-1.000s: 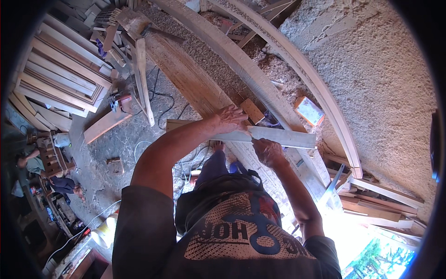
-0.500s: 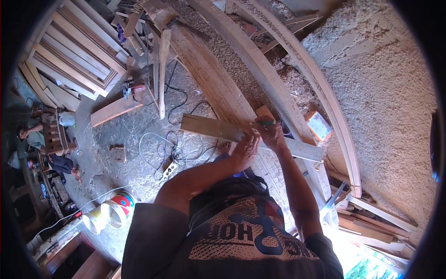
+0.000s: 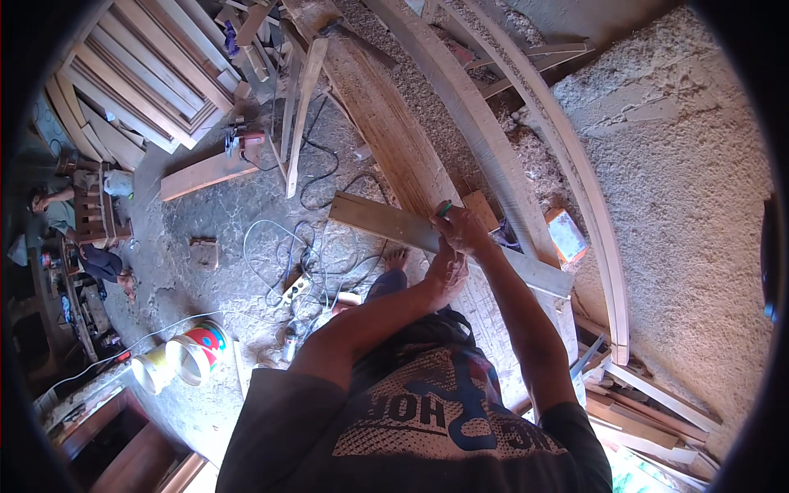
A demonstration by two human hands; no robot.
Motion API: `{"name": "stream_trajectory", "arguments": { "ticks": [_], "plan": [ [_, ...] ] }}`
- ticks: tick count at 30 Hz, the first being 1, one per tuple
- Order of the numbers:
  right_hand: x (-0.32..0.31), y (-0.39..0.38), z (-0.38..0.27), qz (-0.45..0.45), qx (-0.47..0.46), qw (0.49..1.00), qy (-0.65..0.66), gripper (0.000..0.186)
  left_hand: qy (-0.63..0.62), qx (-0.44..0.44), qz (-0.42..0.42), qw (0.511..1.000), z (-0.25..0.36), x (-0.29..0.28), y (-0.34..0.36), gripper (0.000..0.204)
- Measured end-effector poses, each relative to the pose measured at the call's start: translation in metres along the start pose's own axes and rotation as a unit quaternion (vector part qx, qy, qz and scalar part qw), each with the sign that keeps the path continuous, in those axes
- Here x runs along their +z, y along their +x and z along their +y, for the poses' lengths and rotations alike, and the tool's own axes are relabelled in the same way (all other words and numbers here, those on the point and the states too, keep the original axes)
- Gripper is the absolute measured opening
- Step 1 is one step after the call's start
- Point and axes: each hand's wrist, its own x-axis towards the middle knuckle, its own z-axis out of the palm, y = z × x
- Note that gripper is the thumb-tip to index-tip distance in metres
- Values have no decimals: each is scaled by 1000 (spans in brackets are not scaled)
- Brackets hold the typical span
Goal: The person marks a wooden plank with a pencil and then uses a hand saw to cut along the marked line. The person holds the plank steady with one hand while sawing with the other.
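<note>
A long narrow board [image 3: 374, 222] lies crosswise over a wide, worn plank [image 3: 386, 140]. My right hand [image 3: 465, 232] is closed on a small green tool [image 3: 445, 209] above the board; the tool's working end is hidden. Just below it, my left hand [image 3: 446, 275] has curled fingers against the board's near side, partly behind my right hand; what it grips is unclear. My bare foot [image 3: 396, 261] shows on the floor beside the board.
Long curved beams [image 3: 592, 214] run along the right, beside an orange-and-white box [image 3: 565, 234]. Cables, a power strip [image 3: 296, 289] and buckets [image 3: 201, 353] lie on the floor. Frames [image 3: 148, 74] are stacked upper left. Another person [image 3: 62, 218] sits at far left.
My left hand has moved from atop the board down toward me. My right hand has risen with the green tool. The view has shifted, showing more floor.
</note>
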Motion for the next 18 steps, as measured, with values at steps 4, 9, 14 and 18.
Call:
{"name": "stream_trajectory", "arguments": {
  "ticks": [4,9,14,18],
  "plan": [
    [0,1,-3,1,-22,999,-43,24,11,-23,50,998,2,2,2,40],
    [2,1,-2,6,-21,998,-67,30,-25,-6,-17,1000,5,10,10,40],
    [-1,-2,-15,3,-15,997,-71,30,-16,-1,4,1000,3,20,11,38],
    [-3,-5,-32,51,-5,996,-74,29,-29,-17,131,991,0,46,8,36]
  ]
}}
